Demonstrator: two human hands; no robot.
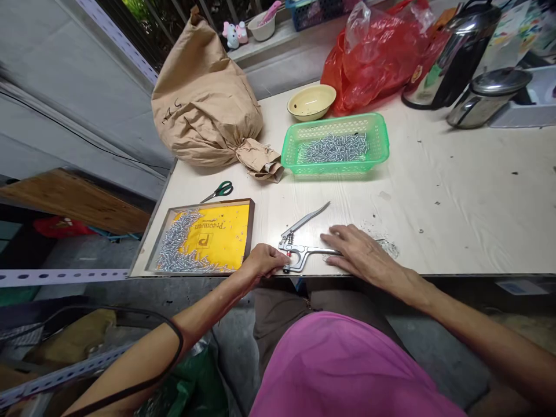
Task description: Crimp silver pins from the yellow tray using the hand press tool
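Snap pliers (306, 250) lie on the table near its front edge, with their two handles spread apart and a red piece in the jaw. My left hand (266, 260) is at the jaw, thumb and fingers pinched together; whatever they hold is too small to make out. Over the end of the lower handle rests my right hand (365, 255), its fingers stretched out and apart. To the left, a shallow tray (251, 231) with a yellow lining holds many small silvery metal pieces (174, 246). More such pieces (336, 149) fill the bottom of a green plastic basket (377, 153) behind the pliers.
Green-handled scissors (223, 189) lie behind the tray. Farther back stand a large brown paper sack (204, 98), a cream bowl (311, 103) and a red plastic bag (373, 58). A kettle (454, 58) and a metal pot (486, 98) are at the back right.
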